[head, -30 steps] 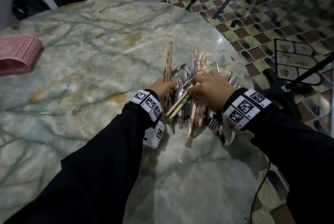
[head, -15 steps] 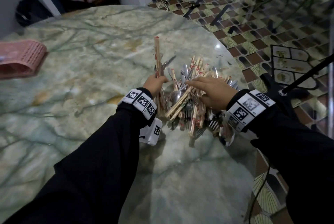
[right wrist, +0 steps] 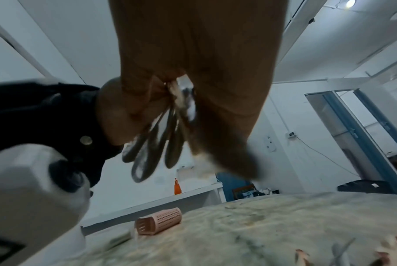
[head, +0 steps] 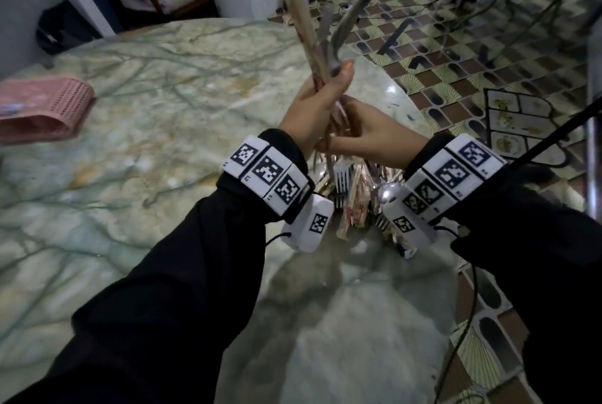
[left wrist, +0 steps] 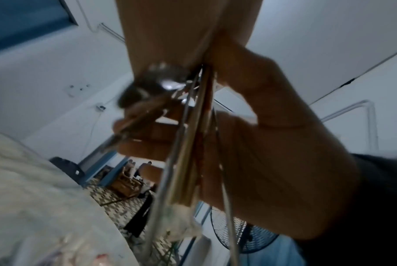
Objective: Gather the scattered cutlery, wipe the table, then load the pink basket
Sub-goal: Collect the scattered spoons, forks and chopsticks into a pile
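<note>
My left hand (head: 317,102) is raised above the marble table (head: 146,159) and grips an upright cutlery bundle (head: 301,12) of wrapped chopsticks and metal pieces. The left wrist view shows the left hand (left wrist: 261,153) curled round that bundle (left wrist: 188,158). My right hand (head: 368,136) reaches in just below and pinches the bundle's lower ends; spoon bowls (right wrist: 152,149) hang under the right hand (right wrist: 204,54). A cutlery pile (head: 355,188) of forks, spoons and chopsticks lies on the table under both wrists. The pink basket (head: 42,107) lies on its side at the far left, also visible as the basket (right wrist: 158,223).
The table's rounded edge runs close on the right, with tiled floor (head: 488,29), cables and dark stand legs beyond. A black pole (head: 553,139) slants in at the right. An orange bottle (right wrist: 177,187) stands on a white ledge behind the table.
My left hand has lifted a bundle of chopsticks and cutlery up off the pile. My right hand has left the top of the pile and now holds the bundle's lower ends.
</note>
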Motion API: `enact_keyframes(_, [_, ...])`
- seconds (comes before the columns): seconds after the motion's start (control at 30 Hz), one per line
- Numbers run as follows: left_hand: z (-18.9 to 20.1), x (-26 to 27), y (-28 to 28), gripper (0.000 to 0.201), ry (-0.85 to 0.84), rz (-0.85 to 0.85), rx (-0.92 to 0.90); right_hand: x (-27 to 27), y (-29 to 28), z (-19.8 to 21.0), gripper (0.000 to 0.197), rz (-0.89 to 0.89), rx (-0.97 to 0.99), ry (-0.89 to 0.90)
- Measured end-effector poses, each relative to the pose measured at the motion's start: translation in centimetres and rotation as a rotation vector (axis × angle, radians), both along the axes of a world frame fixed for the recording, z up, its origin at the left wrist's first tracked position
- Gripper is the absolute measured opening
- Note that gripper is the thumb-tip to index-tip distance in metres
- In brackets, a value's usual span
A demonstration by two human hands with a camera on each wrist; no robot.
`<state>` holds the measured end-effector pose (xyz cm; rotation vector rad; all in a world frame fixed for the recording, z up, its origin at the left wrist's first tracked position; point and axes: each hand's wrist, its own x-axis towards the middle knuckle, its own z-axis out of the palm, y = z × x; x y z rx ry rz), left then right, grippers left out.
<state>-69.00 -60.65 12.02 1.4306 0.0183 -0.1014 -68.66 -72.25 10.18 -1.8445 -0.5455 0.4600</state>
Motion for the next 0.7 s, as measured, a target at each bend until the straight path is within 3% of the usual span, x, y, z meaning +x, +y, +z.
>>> enact_keyframes(0.07, [-0.3,-0.4,-0.5,0.041,-0.006,-0.024,0.022,0.1,0.3,0.1,0.045,-0.025,0.043,0.004])
enact_keyframes(0.2, [-1.6,-0.1,-0.2,0.05,0.045,-0.038,0.078,0.9,0.4,-0.1,0.037,-0.067,-0.126,-0.04])
enact_keyframes(0.33, [-2.1,-0.5,1.4,0.034,-0.032,-0.139,0.031,1.7,0.6,0.3,0.023,0.009,-0.214,-0.071])
enact_keyframes(0.43, [-2.9,-0.2,4.2,0.041,-0.005,-0.254,0.364,3.7,0.4,0.7,0.016,0.033,-0.524,-0.375])
enact_keyframes(0.53, [-5.4,0.6,8.4,0.043,0.184,-0.128,0.77,6.2,0.1,0.4,0.021,0.081,-0.931,-0.645])
enact_keyframes(0.7, [-9.4,0.6,13.1,0.034,0.385,0.22,0.718,9.2,0.6,-1.5,0.025,0.295,-1.356,-0.883])
